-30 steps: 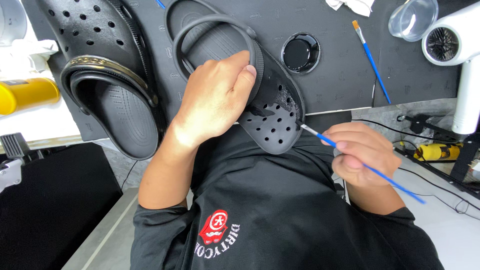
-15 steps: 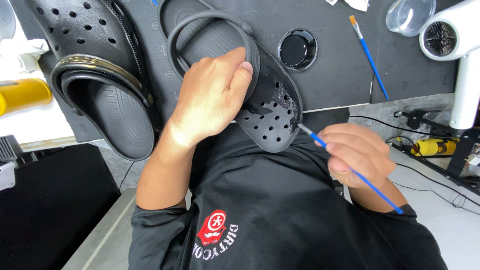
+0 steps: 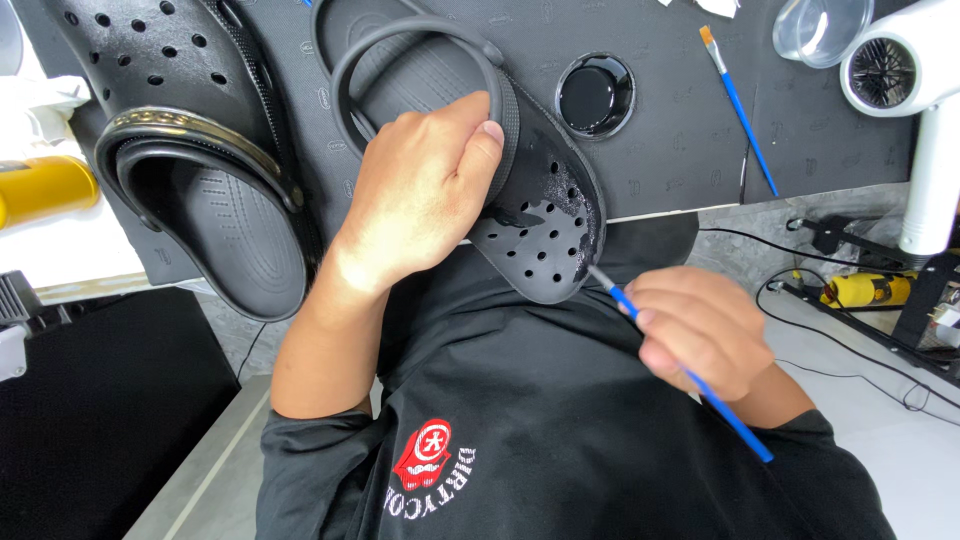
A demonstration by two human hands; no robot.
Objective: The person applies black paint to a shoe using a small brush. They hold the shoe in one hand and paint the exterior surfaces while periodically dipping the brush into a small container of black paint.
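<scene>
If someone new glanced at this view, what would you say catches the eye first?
At centre, the left hand grips a black perforated clog, its toe glistening wet. The right hand holds a blue-handled brush to that toe. A second clog lies at left.

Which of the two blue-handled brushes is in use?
The brush gripped in the right hand, its tip touching the held black clog. The other brush lies untouched on the dark mat.
</scene>
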